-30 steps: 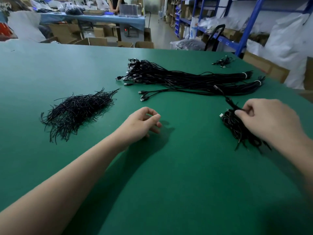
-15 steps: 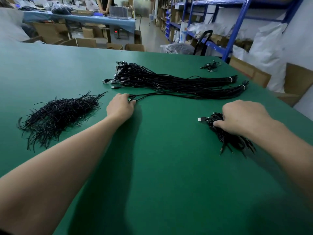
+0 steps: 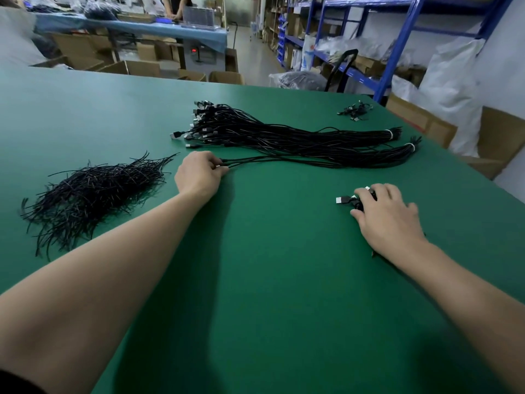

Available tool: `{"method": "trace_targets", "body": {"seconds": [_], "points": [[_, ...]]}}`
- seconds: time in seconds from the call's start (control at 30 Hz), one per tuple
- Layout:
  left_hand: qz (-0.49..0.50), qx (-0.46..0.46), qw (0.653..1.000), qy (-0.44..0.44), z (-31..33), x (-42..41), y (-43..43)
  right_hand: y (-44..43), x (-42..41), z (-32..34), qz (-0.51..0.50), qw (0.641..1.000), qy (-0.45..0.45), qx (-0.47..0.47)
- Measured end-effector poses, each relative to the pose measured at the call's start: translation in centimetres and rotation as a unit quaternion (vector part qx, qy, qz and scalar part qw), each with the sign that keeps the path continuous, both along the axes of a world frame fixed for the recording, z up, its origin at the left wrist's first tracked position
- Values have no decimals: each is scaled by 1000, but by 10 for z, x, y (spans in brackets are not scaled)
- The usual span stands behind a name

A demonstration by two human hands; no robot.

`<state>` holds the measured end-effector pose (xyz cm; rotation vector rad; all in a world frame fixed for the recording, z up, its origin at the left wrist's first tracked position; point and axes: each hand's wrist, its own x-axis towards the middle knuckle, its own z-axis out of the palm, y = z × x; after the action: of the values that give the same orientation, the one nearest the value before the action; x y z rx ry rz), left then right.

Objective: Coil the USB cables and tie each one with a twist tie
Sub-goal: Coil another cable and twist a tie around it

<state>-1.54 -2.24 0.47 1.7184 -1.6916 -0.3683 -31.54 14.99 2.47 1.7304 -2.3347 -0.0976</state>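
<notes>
Filling the far middle of the green table (image 3: 255, 280), toward twelve o'clock, a thick cable bundle (image 3: 284, 137) lies with its plugs fanned to the left. Its two tails are bound by white bands at two o'clock. Beyond those, near the one o'clock corner, sits a small heap of cables (image 3: 355, 110). A loose pile of black twist ties (image 3: 93, 191) spreads at nine o'clock, just beside the left forearm. Off the table, blue shelving (image 3: 397, 52) rises at one o'clock. Cardboard boxes (image 3: 500, 137) and a white sack (image 3: 454, 89) crowd the three o'clock edge, and a blue-covered bench (image 3: 170, 29) stands at eleven.

The left hand (image 3: 199, 174) reaches toward eleven o'clock, knuckles up. Its fingers are curled, pinching the near ends of a few loose cables (image 3: 270, 160) that trail right to join the bundle's lower tail. The right hand (image 3: 389, 217), at three o'clock, lies palm down on a coiled cable (image 3: 358, 205), fingers spread and only lightly bent, pressing it to the table. The hand hides most of the coil, and one silver plug (image 3: 341, 199) pokes out left of the fingertips.
</notes>
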Motion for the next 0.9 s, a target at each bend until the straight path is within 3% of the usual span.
{"method": "trace_targets", "body": {"seconds": [0.17,0.27,0.4,0.57,0.63,0.67,0.73,0.8,0.9], "points": [[23,-20,993,118,0,15,-2,-18,-10,5,-70,996,42,41],[10,-51,979,199,5,26,-1,-29,11,5,-1,999,33,3],[-3,-91,952,293,22,33,8,-44,68,-6,161,985,-63,9],[76,-165,855,487,55,53,34,-63,111,-6,216,932,-291,-25],[52,-175,865,468,58,52,53,-67,128,1,198,867,-457,-12],[23,-167,876,452,57,48,64,-68,138,4,185,807,-561,9],[-43,-134,898,417,50,36,86,-70,157,8,148,650,-744,39],[-100,-80,926,355,43,28,105,-69,171,14,112,511,-852,30],[-171,21,952,252,27,32,126,-65,177,24,83,374,-924,-5]]}}
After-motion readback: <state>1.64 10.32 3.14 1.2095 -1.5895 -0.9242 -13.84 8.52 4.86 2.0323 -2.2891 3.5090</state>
